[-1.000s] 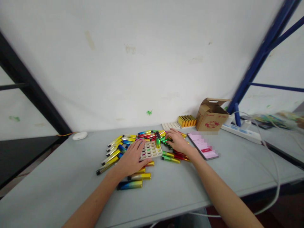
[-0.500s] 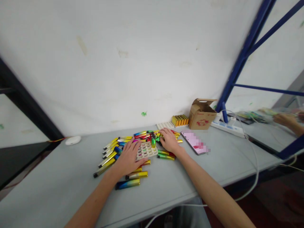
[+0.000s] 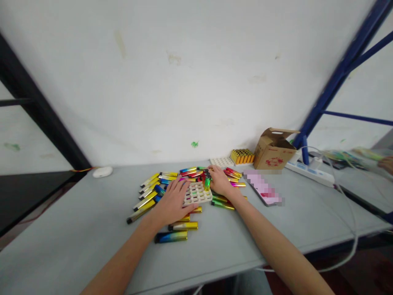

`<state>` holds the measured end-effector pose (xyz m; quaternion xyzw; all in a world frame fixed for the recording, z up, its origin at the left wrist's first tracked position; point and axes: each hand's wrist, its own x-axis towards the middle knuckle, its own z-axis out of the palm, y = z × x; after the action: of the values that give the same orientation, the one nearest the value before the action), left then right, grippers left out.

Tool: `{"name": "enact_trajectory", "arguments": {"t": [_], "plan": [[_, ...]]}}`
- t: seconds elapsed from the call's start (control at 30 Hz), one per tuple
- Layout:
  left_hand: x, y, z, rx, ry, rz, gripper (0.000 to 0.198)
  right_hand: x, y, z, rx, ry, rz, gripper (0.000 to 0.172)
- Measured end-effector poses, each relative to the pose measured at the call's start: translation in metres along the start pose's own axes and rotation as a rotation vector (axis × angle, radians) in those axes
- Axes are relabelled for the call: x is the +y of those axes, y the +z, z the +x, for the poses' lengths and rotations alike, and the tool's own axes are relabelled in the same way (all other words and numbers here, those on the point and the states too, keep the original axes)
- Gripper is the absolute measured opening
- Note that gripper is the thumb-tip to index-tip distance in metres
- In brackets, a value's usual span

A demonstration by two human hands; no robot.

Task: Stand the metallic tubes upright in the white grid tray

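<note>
A white tray with rows of holes lies on the table. My left hand grips its left side, thumb along the front edge. A shiny green tube with a dark top stands upright at the tray's back right corner. Right beside it is my right hand, fingers curled; what they hold, if anything, is hidden. Around the tray lie several shiny tubes with black ends: yellow and silver ones on the left, a blue-and-yellow one in front, green ones on the right. Others are partly covered by my hands.
Near the wall sit another white holed tray and a block of upright yellow cylinders. An open cardboard box, a phone and a power strip are to the right. A white case rests at the left. Another person's hand shows far right.
The whole view has swung, so everything sits further right. My right hand has drawn closer to the upright green tube. My left hand keeps its hold on the tray.
</note>
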<state>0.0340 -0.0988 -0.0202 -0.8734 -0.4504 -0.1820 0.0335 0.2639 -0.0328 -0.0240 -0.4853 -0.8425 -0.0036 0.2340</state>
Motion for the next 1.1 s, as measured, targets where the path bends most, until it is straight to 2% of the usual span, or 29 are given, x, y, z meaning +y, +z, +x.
{"name": "enact_trajectory", "arguments": {"t": [0.17, 0.43, 0.6, 0.77, 0.87, 0.97, 1.03, 1.1], "plan": [[0.003, -0.005, 0.000, -0.034, -0.017, -0.015, 0.072, 0.001, -0.001, -0.001, 0.051, 0.039, -0.021, 0.031], [0.007, -0.013, 0.000, -0.080, -0.041, -0.026, 0.070, -0.002, -0.004, -0.002, 0.032, 0.031, -0.018, 0.038], [0.008, -0.014, 0.000, -0.094, -0.061, -0.049, 0.071, -0.001, -0.002, -0.003, 0.038, 0.067, -0.055, 0.027], [0.008, -0.013, 0.000, -0.094, -0.058, -0.063, 0.072, 0.000, 0.003, -0.001, 0.078, 0.129, 0.044, 0.020], [0.007, -0.012, 0.000, -0.101, -0.048, -0.057, 0.073, 0.005, 0.002, 0.001, 0.214, 0.177, 0.278, 0.017], [0.004, -0.009, -0.001, -0.077, -0.033, -0.055, 0.073, 0.010, -0.008, 0.004, 0.353, 0.219, 0.681, 0.021], [0.003, -0.008, -0.001, -0.056, -0.022, -0.053, 0.073, 0.010, -0.018, 0.004, 0.405, 0.269, 0.955, 0.027], [0.002, -0.007, -0.002, -0.044, -0.015, -0.049, 0.072, 0.007, -0.029, 0.004, 0.400, 0.337, 1.210, 0.034]]}}
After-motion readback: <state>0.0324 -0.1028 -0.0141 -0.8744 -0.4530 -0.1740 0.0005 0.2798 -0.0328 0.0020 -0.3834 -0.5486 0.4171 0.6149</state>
